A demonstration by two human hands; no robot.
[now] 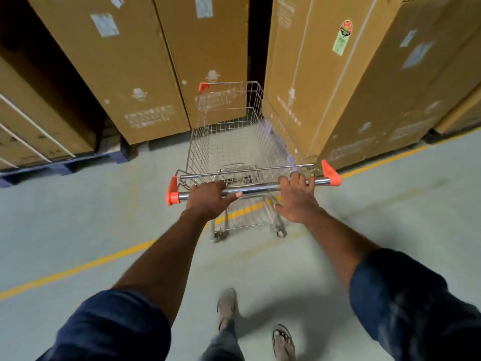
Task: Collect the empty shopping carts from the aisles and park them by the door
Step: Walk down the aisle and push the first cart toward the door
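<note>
An empty wire shopping cart [229, 142] with orange corner caps stands in front of me on the grey floor, its nose between tall cardboard boxes. Its chrome handle bar [256, 189] runs across the middle of the view. My left hand [208, 199] is wrapped around the left part of the bar. My right hand [296, 199] rests on the right part, its fingers over the bar and the thumb spread below. The basket holds nothing.
Tall cardboard boxes stand on the left [109, 69], centre [208, 48] and right [351, 82] of the cart, some on blue pallets [65, 168]. A dark gap [257, 35] opens between them. A yellow floor line [78, 268] crosses under the cart. My feet [226, 306] are below.
</note>
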